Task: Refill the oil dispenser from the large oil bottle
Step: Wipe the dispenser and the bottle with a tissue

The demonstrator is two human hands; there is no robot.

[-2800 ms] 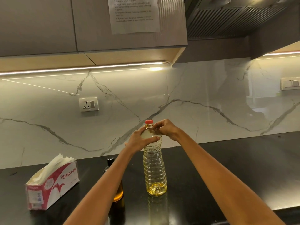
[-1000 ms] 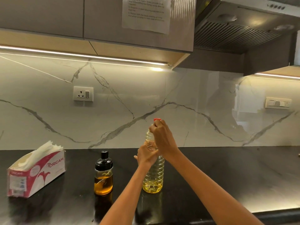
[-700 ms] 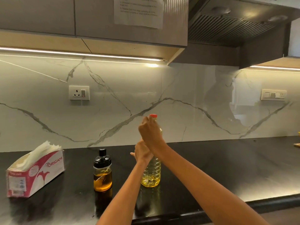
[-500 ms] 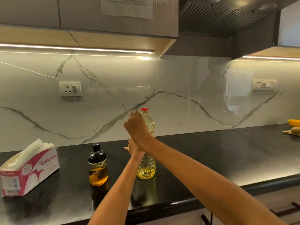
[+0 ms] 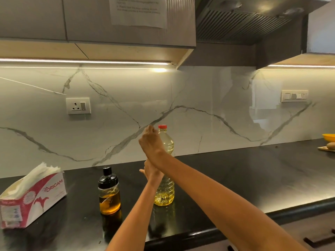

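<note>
The large oil bottle [image 5: 165, 193] stands upright on the black counter [image 5: 235, 178], its red cap [image 5: 162, 126] on and a little yellow oil at the bottom. My left hand [image 5: 149, 172] grips the bottle's middle from the left and is mostly hidden under my right forearm. My right hand [image 5: 150, 142] is raised just left of the bottle's neck with its fingers pointing up beside the cap, apart from it and holding nothing. The oil dispenser [image 5: 109, 193], a small glass jar with a black lid and amber oil, stands left of the bottle.
A red and white tissue box [image 5: 36, 194] lies at the left of the counter. A yellow bowl [image 5: 329, 137] and a wooden board [image 5: 326, 149] sit at the far right. The counter's front edge [image 5: 199, 234] runs close below my arms.
My right hand has come off the red cap and moved left of the neck. The cap stays on. The view has pulled back, and the left hand keeps its hold.
</note>
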